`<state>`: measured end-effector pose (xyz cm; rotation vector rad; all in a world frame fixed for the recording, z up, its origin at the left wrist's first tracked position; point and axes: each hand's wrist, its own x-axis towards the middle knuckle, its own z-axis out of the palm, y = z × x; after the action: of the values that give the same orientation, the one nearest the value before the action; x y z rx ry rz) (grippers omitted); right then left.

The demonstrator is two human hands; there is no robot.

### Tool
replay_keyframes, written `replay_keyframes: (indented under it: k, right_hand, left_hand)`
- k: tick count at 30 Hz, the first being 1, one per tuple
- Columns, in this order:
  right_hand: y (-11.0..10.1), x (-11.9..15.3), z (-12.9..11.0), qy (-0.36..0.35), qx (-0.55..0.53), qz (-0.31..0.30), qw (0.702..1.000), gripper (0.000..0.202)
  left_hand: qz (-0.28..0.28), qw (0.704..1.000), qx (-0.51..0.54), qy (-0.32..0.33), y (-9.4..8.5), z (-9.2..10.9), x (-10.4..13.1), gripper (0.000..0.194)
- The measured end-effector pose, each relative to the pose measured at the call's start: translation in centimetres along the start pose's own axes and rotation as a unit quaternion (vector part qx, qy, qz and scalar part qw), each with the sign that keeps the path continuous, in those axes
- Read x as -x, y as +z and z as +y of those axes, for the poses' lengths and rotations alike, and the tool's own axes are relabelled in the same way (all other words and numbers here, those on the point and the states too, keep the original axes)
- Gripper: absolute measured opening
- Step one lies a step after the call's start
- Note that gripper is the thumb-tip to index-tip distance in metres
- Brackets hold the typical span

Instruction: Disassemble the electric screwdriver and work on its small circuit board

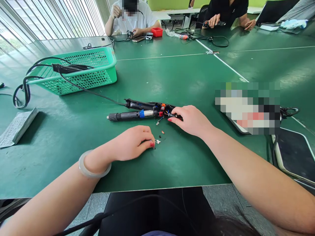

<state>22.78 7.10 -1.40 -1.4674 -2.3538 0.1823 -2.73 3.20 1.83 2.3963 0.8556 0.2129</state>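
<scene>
In the head view an opened-up black electrical device [133, 116] lies across the table. One tubular part has a blue band and a silver metal section; orange and red pieces and thin wires show at the joint. My right hand [190, 120] is closed around the device's right end, thumb and forefinger on a black ribbed piece. Below it, my left hand [134, 143] rests on the table with its fingers curled together. A small white part [157, 141] sits at its fingertips; whether they pinch it is hidden. Tiny loose orange [162, 132] and black pieces lie close by.
A green mesh basket [86, 85] with black cables stands at the left; one cable runs to the device. A grey packet [17, 127] lies further left. On the right are a phone [294, 152] and a blurred-out object. Two people work across the green table.
</scene>
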Motion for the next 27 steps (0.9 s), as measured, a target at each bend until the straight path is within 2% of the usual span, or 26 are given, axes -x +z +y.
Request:
replay_keyframes:
  k: [4, 7, 9, 12, 14, 15, 17, 21, 22, 24, 27]
  right_hand:
    - [0.0, 0.1, -0.1, 0.008, 0.003, -0.006, 1.0, 0.023]
    - [-0.1, 0.0, -0.3, 0.014, 0.015, -0.004, 1.0, 0.022]
    - [0.0, 0.0, -0.4, 0.017, 0.027, -0.002, 1.0, 0.021]
    - [0.1, -0.1, -0.5, 0.018, 0.036, 0.001, 0.999, 0.021]
    - [0.1, -0.2, -0.4, 0.017, 0.038, 0.003, 0.999, 0.022]
    - [0.1, -0.2, -0.4, 0.016, 0.037, 0.006, 0.999, 0.022]
    - [0.1, -0.2, -0.4, 0.011, 0.035, 0.016, 0.999, 0.022]
    - [0.0, -0.1, -0.5, 0.009, 0.032, 0.026, 0.999, 0.021]
    - [0.1, -0.1, -0.5, 0.01, 0.034, 0.024, 0.999, 0.022]
    - [0.1, -0.2, -0.3, 0.008, 0.038, 0.02, 0.999, 0.023]
    - [0.3, -0.4, -0.1, -0.003, 0.04, 0.017, 0.999, 0.024]
  left_hand:
    - [-0.037, 0.998, -0.04, -0.028, 0.5, 0.0, 0.1, 0.02]
    - [-0.024, 0.998, -0.045, -0.04, 0.2, -0.2, 0.3, 0.019]
    - [0.022, 0.999, -0.044, -0.013, -0.2, -0.2, 0.3, 0.018]
    - [0.134, 0.988, -0.068, 0.017, -1.0, -0.4, -0.8, 0.019]
    - [0.21, 0.971, -0.112, 0.001, -1.8, -0.8, -2.5, 0.022]
    - [0.229, 0.964, -0.134, -0.017, -2.3, -1.0, -3.5, 0.024]
    - [0.198, 0.964, -0.175, -0.038, -3.3, -1.5, -5.7, 0.031]
    - [0.034, 0.971, -0.22, -0.09, -4.8, -1.9, -9.4, 0.037]
    - [0.008, 0.967, -0.233, -0.101, -5.0, -1.9, -10.0, 0.038]
    - [-0.012, 0.956, -0.27, -0.112, -5.1, -1.8, -10.8, 0.04]
    - [-0.003, 0.941, -0.318, -0.112, -4.9, -1.9, -11.3, 0.041]
